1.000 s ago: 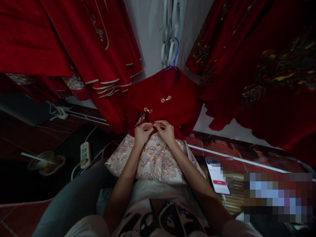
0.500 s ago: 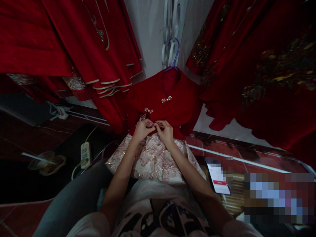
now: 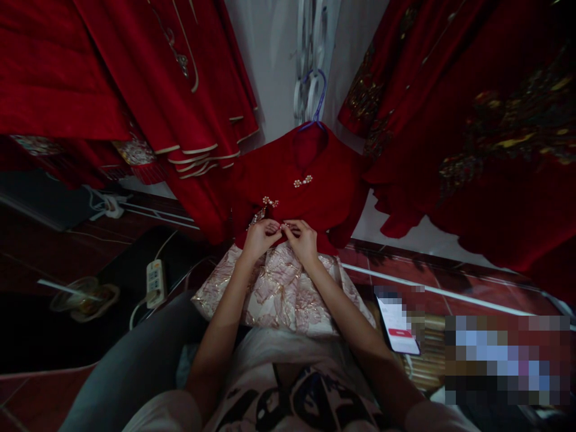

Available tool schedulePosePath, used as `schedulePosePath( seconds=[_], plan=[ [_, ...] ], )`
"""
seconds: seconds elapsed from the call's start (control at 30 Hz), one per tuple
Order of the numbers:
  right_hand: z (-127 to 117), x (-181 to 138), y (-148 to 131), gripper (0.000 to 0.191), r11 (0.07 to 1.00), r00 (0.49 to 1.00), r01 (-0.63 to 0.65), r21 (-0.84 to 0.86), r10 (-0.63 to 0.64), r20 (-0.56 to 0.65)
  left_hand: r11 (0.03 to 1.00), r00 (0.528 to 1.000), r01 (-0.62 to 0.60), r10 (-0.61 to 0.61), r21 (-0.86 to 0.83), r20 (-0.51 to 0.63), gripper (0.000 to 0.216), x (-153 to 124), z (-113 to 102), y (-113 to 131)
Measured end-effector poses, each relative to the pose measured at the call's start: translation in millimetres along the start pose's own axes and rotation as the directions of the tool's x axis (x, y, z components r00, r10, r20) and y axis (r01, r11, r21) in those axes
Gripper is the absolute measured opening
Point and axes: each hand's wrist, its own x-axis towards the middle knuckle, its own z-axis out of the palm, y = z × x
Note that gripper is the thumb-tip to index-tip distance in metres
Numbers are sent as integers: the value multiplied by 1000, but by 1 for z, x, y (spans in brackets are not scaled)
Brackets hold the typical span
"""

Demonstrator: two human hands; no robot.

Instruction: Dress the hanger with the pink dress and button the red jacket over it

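A red top (image 3: 324,207) with flower-shaped bead fastenings (image 3: 303,181) hangs from a purple hanger (image 3: 320,99). Below it spreads a pale pink brocade skirt (image 3: 279,288) with gold threads, lying towards my lap. At the top's lower front, my left hand (image 3: 262,239) and my right hand (image 3: 301,240) meet with thumbs and fingers pinched together. What sits between the fingertips is too small to name; it lies against the red cloth. A beaded tassel-like ornament (image 3: 258,216) shows just above my left hand.
Red garments (image 3: 171,78) hang on the left, and embroidered red ones (image 3: 450,150) on the right. A power strip (image 3: 155,281) and a plastic cup with a straw (image 3: 83,297) rest on a black surface at left. A phone (image 3: 398,327) lies on a slatted seat (image 3: 425,360) at right.
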Motion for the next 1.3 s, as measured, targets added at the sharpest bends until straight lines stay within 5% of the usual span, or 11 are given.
schedulePosePath(
  seconds=[0.97, 1.13, 1.3],
  plan=[
    [-7, 7, -3, 19, 996, 996, -73, 59, 69, 58, 1000, 995, -2, 0, 23, 101, 14, 4, -8, 6],
    [-6, 6, -3, 19, 1000, 998, -12, 2, 12, 59, 976, 991, -136, 133, 172, 26, 10, 4, -5, 1],
    [-17, 12, -8, 35, 999, 984, 33, -37, -26, 177, 982, 992, -81, 95, 170, -81, 18, -5, 1, -1]
  ],
)
